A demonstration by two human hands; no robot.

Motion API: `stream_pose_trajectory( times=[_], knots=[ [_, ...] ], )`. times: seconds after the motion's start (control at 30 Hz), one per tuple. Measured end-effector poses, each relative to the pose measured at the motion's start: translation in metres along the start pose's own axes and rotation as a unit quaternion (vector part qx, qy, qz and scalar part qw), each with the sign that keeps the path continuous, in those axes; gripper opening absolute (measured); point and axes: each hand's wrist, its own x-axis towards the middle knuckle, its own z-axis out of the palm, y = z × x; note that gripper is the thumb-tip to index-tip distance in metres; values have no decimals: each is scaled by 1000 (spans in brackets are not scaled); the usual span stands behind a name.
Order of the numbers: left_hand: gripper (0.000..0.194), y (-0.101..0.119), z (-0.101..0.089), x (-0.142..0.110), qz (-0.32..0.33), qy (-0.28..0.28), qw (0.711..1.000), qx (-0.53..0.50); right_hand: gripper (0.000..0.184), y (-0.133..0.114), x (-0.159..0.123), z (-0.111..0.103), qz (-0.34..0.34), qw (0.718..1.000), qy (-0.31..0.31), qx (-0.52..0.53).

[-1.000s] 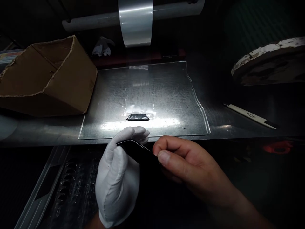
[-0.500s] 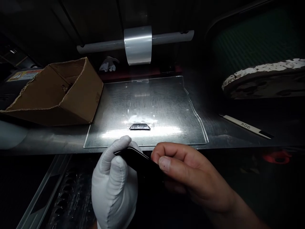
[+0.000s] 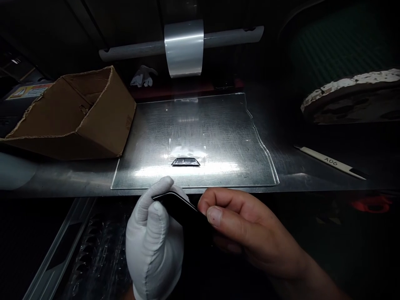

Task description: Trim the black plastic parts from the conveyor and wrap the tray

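My left hand (image 3: pixel 154 243), in a white glove, is closed around one end of a thin dark glossy piece (image 3: pixel 178 207) held just below the bench's front edge. My bare right hand (image 3: pixel 246 231) pinches the other end of the same piece between thumb and fingers. On the clear scratched sheet (image 3: pixel 218 125) ahead lies a small dark trapezoid part (image 3: pixel 185 162) under a patch of clear film, a short way beyond my fingers.
A torn cardboard box (image 3: pixel 75 114) lies on its side at left. A roll of clear film (image 3: pixel 184 48) hangs on a bar at the back. A white stick marked A06 (image 3: pixel 331 161) lies at right, below a round disc (image 3: pixel 353 98). A clear plastic tray (image 3: pixel 93 254) sits lower left.
The view shifted slightly; both hands keep the same hold on the dark piece. The gloved fingers, stretched out a second ago, are now curled in more tightly.
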Motion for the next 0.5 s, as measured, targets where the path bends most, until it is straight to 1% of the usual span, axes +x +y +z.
stream_pose_trajectory(
  times=[0.13, 0.37, 0.5],
  knots=[
    [23, -2, -5, 0, -6, -2, 1000, -5, 27, 0, 0, 0, 0, 1000, 2, -4],
    [25, 1, -13, -1, -1, 1, 999, 49, 31, 1, 0, 2, -7, 999, 21, -45],
    [26, 4, -14, -3, -3, 10, 998, 55, 33, 0, 0, 6, -12, 998, 19, -63]
  ],
)
